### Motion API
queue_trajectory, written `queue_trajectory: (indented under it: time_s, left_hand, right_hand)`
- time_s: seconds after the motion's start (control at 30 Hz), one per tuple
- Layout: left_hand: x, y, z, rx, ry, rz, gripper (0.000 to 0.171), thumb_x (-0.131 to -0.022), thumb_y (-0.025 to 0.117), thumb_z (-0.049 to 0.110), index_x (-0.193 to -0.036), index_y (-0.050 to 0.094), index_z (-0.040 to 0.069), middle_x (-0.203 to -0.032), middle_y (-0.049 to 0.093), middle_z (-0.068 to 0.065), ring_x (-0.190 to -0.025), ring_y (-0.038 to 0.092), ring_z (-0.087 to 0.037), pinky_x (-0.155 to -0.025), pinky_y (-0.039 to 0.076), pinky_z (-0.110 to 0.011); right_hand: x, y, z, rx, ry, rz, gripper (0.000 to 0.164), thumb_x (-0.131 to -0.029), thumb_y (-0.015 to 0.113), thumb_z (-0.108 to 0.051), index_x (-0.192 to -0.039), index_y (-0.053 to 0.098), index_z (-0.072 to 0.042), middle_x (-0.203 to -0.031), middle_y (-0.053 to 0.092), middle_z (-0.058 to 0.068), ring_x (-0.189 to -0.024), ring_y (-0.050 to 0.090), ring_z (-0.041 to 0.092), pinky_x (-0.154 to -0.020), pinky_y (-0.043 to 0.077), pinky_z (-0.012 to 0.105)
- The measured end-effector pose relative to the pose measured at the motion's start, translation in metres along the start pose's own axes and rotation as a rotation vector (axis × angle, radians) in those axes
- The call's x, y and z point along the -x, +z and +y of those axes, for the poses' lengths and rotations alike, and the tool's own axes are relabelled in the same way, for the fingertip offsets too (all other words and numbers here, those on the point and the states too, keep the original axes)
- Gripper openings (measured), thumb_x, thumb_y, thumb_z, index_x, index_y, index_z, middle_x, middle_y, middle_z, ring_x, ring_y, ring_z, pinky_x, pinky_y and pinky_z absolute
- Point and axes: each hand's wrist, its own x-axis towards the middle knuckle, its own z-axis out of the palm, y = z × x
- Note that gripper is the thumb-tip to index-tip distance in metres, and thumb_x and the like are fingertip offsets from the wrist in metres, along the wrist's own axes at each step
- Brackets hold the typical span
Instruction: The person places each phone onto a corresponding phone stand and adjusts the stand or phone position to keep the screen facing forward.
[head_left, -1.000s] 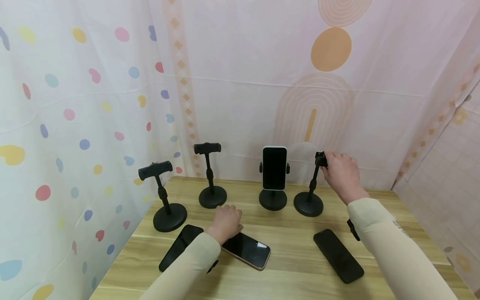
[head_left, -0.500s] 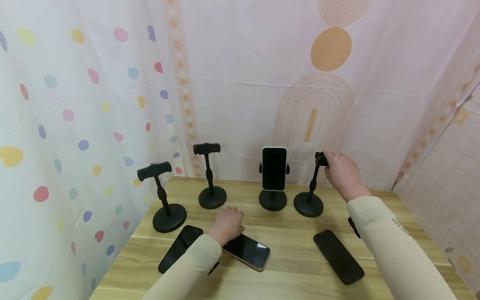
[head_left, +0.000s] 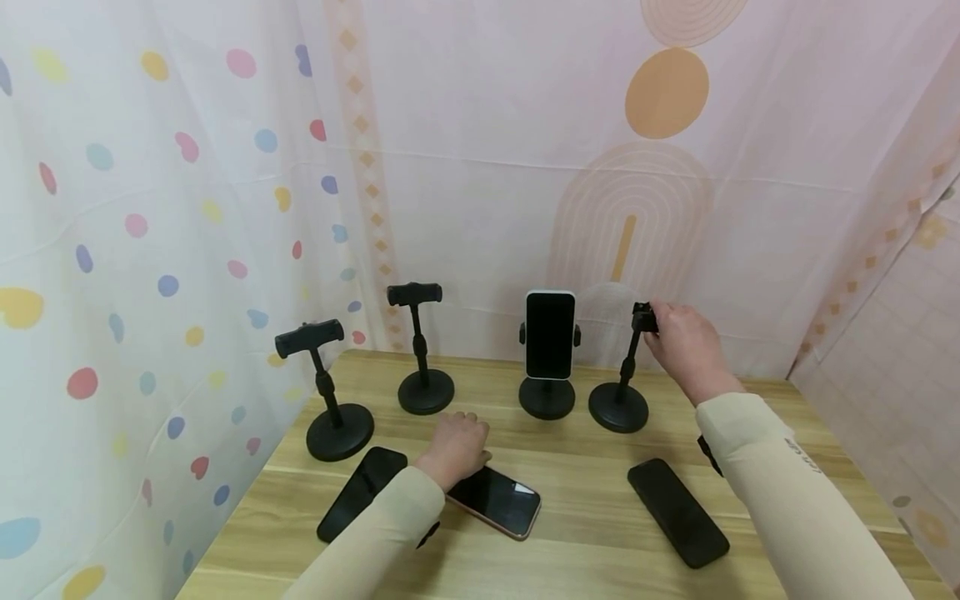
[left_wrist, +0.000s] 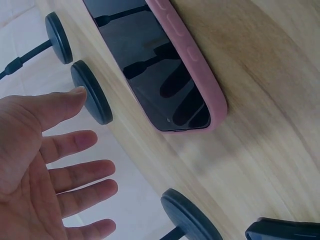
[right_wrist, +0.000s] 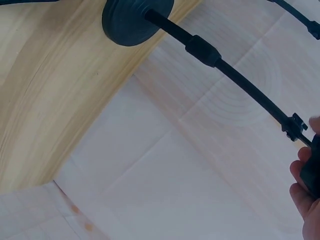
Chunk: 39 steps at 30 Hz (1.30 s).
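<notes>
My right hand (head_left: pixel 686 348) grips the clamp head of the rightmost black phone stand (head_left: pixel 621 398), its round base on the table. In the right wrist view the fingers (right_wrist: pixel 300 199) curl round the dark head at the frame's right edge, and the stand's pole (right_wrist: pixel 250 91) slants up to it. Over the near table, my left hand (head_left: pixel 456 447) hovers at the back end of a phone in a pink case (head_left: pixel 498 502). The left wrist view has this hand (left_wrist: pixel 31 172) with spread fingers and nothing in them, apart from the pink-cased phone (left_wrist: pixel 150 60).
A white-edged phone (head_left: pixel 550 335) stands upright in the stand left of the gripped one. Two more phone stands (head_left: pixel 339 432) (head_left: pixel 425 392) on the left hold no phone. Dark phones (head_left: pixel 363 492) (head_left: pixel 678 512) lie either side on the wooden table (head_left: pixel 577 550). Patterned curtains hang behind.
My left hand has shifted slightly to the right over the pink-cased phone. The right hand keeps its grip on the stand's head. Stands and phones have stayed in place.
</notes>
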Motion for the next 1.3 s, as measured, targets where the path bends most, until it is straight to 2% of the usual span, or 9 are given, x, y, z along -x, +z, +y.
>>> queue_trajectory:
  time_s: [0.23,0.47,0.6,0.8,0.97,1.3]
  left_hand:
    - [0.001,-0.001,0.001,-0.007,-0.002,0.007,0.029,-0.086,0.076,0.042,-0.091,0.07,0.015,-0.085,0.063,-0.005,-0.085,0.063,-0.025,-0.076,0.05,-0.046]
    - [0.002,-0.001,0.003,0.003,-0.012,-0.009,0.028,-0.086,0.076,0.042,-0.091,0.069,0.015,-0.089,0.065,-0.005,-0.09,0.064,-0.026,-0.082,0.049,-0.049]
    - [0.002,0.0,0.004,0.002,-0.016,-0.016,0.028,-0.086,0.076,0.043,-0.091,0.07,0.016,-0.09,0.065,-0.005,-0.092,0.064,-0.026,-0.084,0.048,-0.051]
    - [0.001,0.0,0.006,0.013,-0.015,-0.026,0.029,-0.087,0.075,0.042,-0.096,0.071,0.015,-0.094,0.066,-0.006,-0.095,0.064,-0.027,-0.086,0.048,-0.052]
    - [0.002,-0.001,0.004,0.01,-0.008,-0.012,0.028,-0.087,0.075,0.041,-0.095,0.071,0.015,-0.092,0.066,-0.006,-0.093,0.064,-0.026,-0.085,0.048,-0.052]
    - [0.007,-0.002,0.002,-0.013,0.01,0.007,0.029,-0.087,0.075,0.042,-0.095,0.071,0.015,-0.091,0.066,-0.005,-0.091,0.064,-0.025,-0.083,0.049,-0.048]
  right_hand:
    - [-0.001,-0.003,0.0,-0.023,0.031,-0.039,0.03,-0.09,0.068,-0.002,-0.116,0.059,0.01,-0.104,0.066,0.029,-0.094,0.063,0.045,-0.077,0.051,0.055]
    - [-0.004,-0.006,0.003,-0.063,0.028,-0.066,0.025,-0.089,0.066,-0.001,-0.112,0.061,0.009,-0.1,0.067,0.028,-0.089,0.064,0.045,-0.076,0.05,0.056]
    - [-0.006,-0.009,0.004,-0.057,0.04,-0.096,0.03,-0.09,0.064,-0.003,-0.117,0.061,0.009,-0.103,0.067,0.029,-0.09,0.064,0.045,-0.077,0.05,0.056]
    - [-0.01,-0.014,0.004,-0.07,0.038,-0.131,0.022,-0.09,0.064,-0.003,-0.109,0.063,0.007,-0.096,0.068,0.026,-0.083,0.065,0.04,-0.073,0.049,0.054]
    - [-0.011,-0.017,0.002,-0.077,0.047,-0.156,0.026,-0.09,0.064,-0.003,-0.114,0.063,0.008,-0.101,0.068,0.027,-0.088,0.065,0.042,-0.077,0.049,0.054]
    - [-0.01,-0.018,0.0,-0.064,0.032,-0.149,0.027,-0.089,0.065,-0.003,-0.114,0.063,0.009,-0.103,0.067,0.029,-0.092,0.065,0.044,-0.08,0.049,0.055]
